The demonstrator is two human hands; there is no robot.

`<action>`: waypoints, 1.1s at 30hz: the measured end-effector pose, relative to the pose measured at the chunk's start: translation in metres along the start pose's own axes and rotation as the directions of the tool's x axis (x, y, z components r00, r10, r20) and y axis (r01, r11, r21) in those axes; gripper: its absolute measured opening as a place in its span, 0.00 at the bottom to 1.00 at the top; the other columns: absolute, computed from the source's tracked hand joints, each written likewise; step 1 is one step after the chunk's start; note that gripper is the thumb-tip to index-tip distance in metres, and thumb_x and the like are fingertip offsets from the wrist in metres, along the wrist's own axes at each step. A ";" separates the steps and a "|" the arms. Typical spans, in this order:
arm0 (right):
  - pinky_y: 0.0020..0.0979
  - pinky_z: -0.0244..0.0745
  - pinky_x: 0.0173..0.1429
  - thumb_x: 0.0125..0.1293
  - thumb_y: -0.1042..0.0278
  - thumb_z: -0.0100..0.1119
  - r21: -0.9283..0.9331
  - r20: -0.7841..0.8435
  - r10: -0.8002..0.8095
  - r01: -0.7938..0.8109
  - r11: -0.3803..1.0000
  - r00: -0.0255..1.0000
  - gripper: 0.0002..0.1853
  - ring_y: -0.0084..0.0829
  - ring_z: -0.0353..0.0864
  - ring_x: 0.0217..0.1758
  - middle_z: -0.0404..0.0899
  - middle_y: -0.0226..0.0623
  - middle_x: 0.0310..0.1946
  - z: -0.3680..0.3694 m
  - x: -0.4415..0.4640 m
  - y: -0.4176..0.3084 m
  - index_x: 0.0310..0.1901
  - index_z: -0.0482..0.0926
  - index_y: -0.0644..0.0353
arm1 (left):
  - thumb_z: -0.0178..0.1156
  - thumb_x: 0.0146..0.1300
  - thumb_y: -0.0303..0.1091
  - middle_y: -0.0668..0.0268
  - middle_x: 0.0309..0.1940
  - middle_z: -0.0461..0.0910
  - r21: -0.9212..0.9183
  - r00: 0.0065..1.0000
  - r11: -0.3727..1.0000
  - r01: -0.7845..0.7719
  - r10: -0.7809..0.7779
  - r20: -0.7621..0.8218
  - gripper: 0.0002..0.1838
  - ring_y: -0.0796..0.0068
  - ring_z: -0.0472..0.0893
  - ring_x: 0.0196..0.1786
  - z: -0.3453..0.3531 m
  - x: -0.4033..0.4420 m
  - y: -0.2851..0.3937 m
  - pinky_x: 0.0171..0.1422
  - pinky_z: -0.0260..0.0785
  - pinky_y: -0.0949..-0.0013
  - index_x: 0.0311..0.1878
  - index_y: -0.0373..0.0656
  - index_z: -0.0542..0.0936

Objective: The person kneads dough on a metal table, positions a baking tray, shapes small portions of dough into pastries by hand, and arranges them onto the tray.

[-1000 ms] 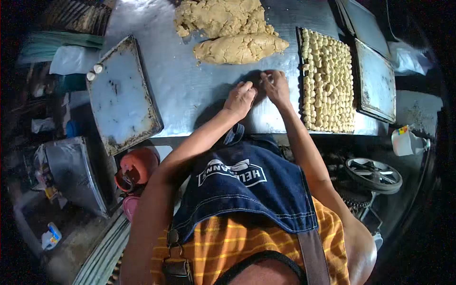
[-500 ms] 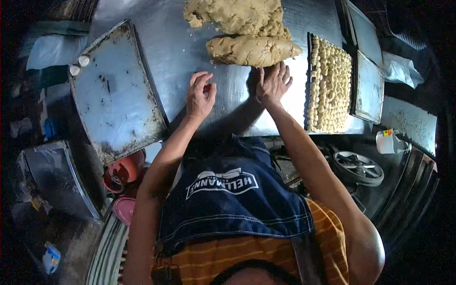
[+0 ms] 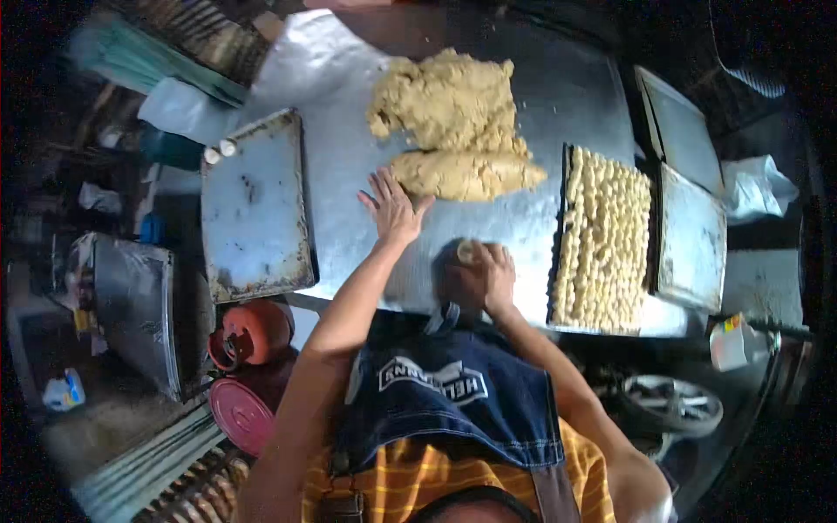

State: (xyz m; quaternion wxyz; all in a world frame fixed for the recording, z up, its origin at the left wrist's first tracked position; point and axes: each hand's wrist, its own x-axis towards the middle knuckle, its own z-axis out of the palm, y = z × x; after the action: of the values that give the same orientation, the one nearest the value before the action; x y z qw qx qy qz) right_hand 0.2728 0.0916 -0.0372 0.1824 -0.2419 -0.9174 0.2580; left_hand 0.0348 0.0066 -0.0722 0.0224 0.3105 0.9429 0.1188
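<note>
A loaf-shaped roll of yellow dough [image 3: 466,177] lies on the metal table [image 3: 349,235], touching a larger, crumbly mass of dough [image 3: 445,100] behind it. My left hand [image 3: 394,207] is spread beside the roll's left end, its fingertips close to or touching the dough, with nothing seen in it. Nearer the table's front edge, my right hand [image 3: 493,275] has its fingers curled at a small, round, pale object [image 3: 467,252]. What that object is cannot be made out. Right of that hand stands a tray filled with rows of small dough pieces [image 3: 603,244].
An empty worn tray [image 3: 255,209] rests at the table's left, two small white items [image 3: 220,152] at its corner. More metal trays [image 3: 690,235] lie at the right edge. Below the table are a red container [image 3: 255,333], a pink lid [image 3: 241,416] and a wheel [image 3: 673,404].
My left hand has opened and reached the roll's left end. My right hand has drawn back from the roll's right end and curled around the small round object. The whole view has shifted.
</note>
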 end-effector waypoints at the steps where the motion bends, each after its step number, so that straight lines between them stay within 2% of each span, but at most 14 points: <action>1: 0.41 0.74 0.49 0.62 0.59 0.72 0.021 -0.057 -0.104 0.105 0.994 0.993 0.25 0.44 0.78 0.43 0.81 0.39 0.47 -0.004 -0.002 0.000 0.62 0.84 0.53 | 0.52 0.69 0.75 0.33 0.83 0.44 -0.086 0.996 0.993 0.080 -0.077 0.038 0.62 0.34 0.48 0.85 -0.002 0.005 0.003 0.84 0.36 0.28 0.83 0.26 0.46; 2: 0.41 0.74 0.49 0.62 0.59 0.72 0.035 -0.068 -0.128 0.130 0.991 0.989 0.25 0.44 0.78 0.43 0.81 0.39 0.47 -0.005 -0.001 0.005 0.62 0.84 0.53 | 0.52 0.69 0.75 0.33 0.83 0.44 -0.075 0.996 0.993 0.090 -0.089 0.012 0.62 0.34 0.48 0.85 -0.011 0.006 0.004 0.84 0.36 0.28 0.83 0.26 0.46; 6: 0.41 0.75 0.49 0.61 0.63 0.72 -0.029 -0.097 -0.227 0.225 0.974 0.969 0.23 0.44 0.79 0.40 0.83 0.37 0.43 0.009 -0.008 0.019 0.58 0.87 0.54 | 0.61 0.70 0.63 0.32 0.78 0.58 -0.440 0.972 0.886 -0.146 0.047 -0.228 0.52 0.33 0.61 0.79 -0.039 -0.023 -0.026 0.82 0.55 0.41 0.78 0.26 0.60; 8: 0.37 0.77 0.46 0.62 0.68 0.72 0.172 0.015 0.104 -0.105 0.980 0.994 0.18 0.39 0.80 0.36 0.83 0.36 0.37 -0.003 -0.004 0.004 0.54 0.89 0.60 | 0.65 0.71 0.57 0.43 0.78 0.64 -0.422 0.978 0.906 -0.038 -0.054 -0.203 0.42 0.45 0.64 0.80 -0.043 -0.035 -0.068 0.80 0.61 0.53 0.77 0.35 0.68; 9: 0.37 0.77 0.46 0.62 0.68 0.72 0.169 0.018 0.083 -0.085 0.982 0.996 0.18 0.39 0.80 0.36 0.83 0.36 0.37 -0.006 0.001 0.001 0.54 0.89 0.60 | 0.65 0.71 0.57 0.43 0.78 0.64 -0.427 0.974 0.904 -0.030 -0.070 -0.216 0.42 0.45 0.64 0.80 -0.058 -0.040 -0.084 0.80 0.61 0.53 0.77 0.35 0.68; 11: 0.31 0.77 0.44 0.64 0.72 0.69 0.467 0.114 0.391 -0.397 0.790 0.913 0.16 0.32 0.80 0.36 0.85 0.38 0.37 -0.005 0.009 -0.002 0.53 0.88 0.66 | 0.66 0.72 0.47 0.53 0.67 0.78 -0.557 0.971 0.823 0.112 -0.210 -0.115 0.28 0.52 0.76 0.68 -0.093 -0.050 -0.115 0.72 0.69 0.56 0.66 0.38 0.80; 14: 0.26 0.76 0.43 0.66 0.73 0.69 0.612 0.180 0.274 -0.325 0.721 0.945 0.14 0.26 0.79 0.34 0.86 0.37 0.37 0.022 0.040 -0.034 0.52 0.87 0.69 | 0.66 0.72 0.44 0.57 0.63 0.80 -0.557 0.937 0.830 0.023 -0.212 -0.277 0.23 0.54 0.79 0.63 -0.101 -0.042 -0.174 0.69 0.71 0.57 0.63 0.39 0.82; 16: 0.26 0.77 0.44 0.65 0.73 0.70 0.674 0.281 0.305 -0.413 0.612 0.910 0.14 0.26 0.80 0.34 0.87 0.37 0.37 0.040 0.067 -0.082 0.51 0.88 0.68 | 0.65 0.72 0.41 0.60 0.59 0.83 -0.536 0.903 0.840 -0.083 -0.164 -0.397 0.19 0.57 0.82 0.57 -0.102 -0.031 -0.220 0.66 0.73 0.58 0.59 0.40 0.83; 19: 0.25 0.74 0.41 0.63 0.71 0.74 0.450 0.211 0.042 -0.135 0.883 0.977 0.14 0.23 0.77 0.32 0.88 0.33 0.35 0.101 0.138 -0.157 0.49 0.89 0.66 | 0.64 0.70 0.36 0.57 0.58 0.83 -0.573 0.859 0.817 -0.062 -0.249 -0.448 0.19 0.53 0.82 0.58 -0.122 0.008 -0.280 0.65 0.74 0.58 0.61 0.39 0.82; 21: 0.25 0.73 0.40 0.62 0.72 0.74 0.435 0.277 0.089 -0.208 0.876 0.957 0.13 0.22 0.75 0.31 0.87 0.31 0.34 0.128 0.189 -0.236 0.48 0.90 0.65 | 0.63 0.69 0.33 0.55 0.59 0.83 -0.374 0.842 0.928 -0.003 -0.199 -0.502 0.20 0.52 0.82 0.59 -0.136 0.041 -0.323 0.65 0.75 0.57 0.62 0.37 0.81; 22: 0.25 0.73 0.39 0.62 0.72 0.74 0.579 0.196 -0.036 -0.086 0.811 0.980 0.14 0.21 0.75 0.31 0.87 0.31 0.33 0.175 0.215 -0.244 0.48 0.90 0.65 | 0.61 0.67 0.30 0.55 0.60 0.82 -0.306 0.847 0.952 0.016 -0.176 -0.502 0.22 0.51 0.81 0.61 -0.135 0.063 -0.348 0.65 0.74 0.56 0.63 0.37 0.80; 25: 0.28 0.73 0.39 0.60 0.66 0.74 0.330 0.139 -0.104 0.053 0.942 0.985 0.14 0.25 0.77 0.31 0.86 0.30 0.31 0.238 0.294 -0.321 0.48 0.92 0.55 | 0.59 0.64 0.28 0.54 0.63 0.81 -0.111 0.859 0.994 -0.013 -0.045 -0.509 0.25 0.50 0.79 0.64 -0.152 0.119 -0.398 0.67 0.72 0.56 0.66 0.37 0.77; 28: 0.37 0.80 0.45 0.58 0.58 0.72 0.073 -0.182 -0.349 0.366 0.928 0.919 0.13 0.40 0.83 0.33 0.86 0.32 0.31 0.310 0.354 -0.361 0.44 0.93 0.46 | 0.56 0.66 0.33 0.51 0.68 0.77 0.205 0.874 0.971 -0.125 0.205 -0.441 0.26 0.53 0.77 0.68 -0.159 0.147 -0.430 0.73 0.66 0.56 0.67 0.35 0.76; 33: 0.41 0.80 0.51 0.55 0.59 0.70 -0.208 -0.127 -0.432 0.401 0.892 0.893 0.10 0.44 0.85 0.40 0.87 0.32 0.38 0.354 0.380 -0.377 0.39 0.92 0.46 | 0.53 0.69 0.35 0.51 0.69 0.76 0.394 0.880 0.904 -0.165 0.315 -0.355 0.25 0.55 0.74 0.72 -0.137 0.143 -0.459 0.78 0.59 0.50 0.67 0.35 0.76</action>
State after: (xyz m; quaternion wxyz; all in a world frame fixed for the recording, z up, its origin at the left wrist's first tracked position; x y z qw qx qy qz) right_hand -0.3319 -0.1225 -0.0290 0.2888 -0.0753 -0.9482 0.1088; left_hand -0.3631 -0.2953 -0.0435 -0.2472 0.3936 0.8853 0.0127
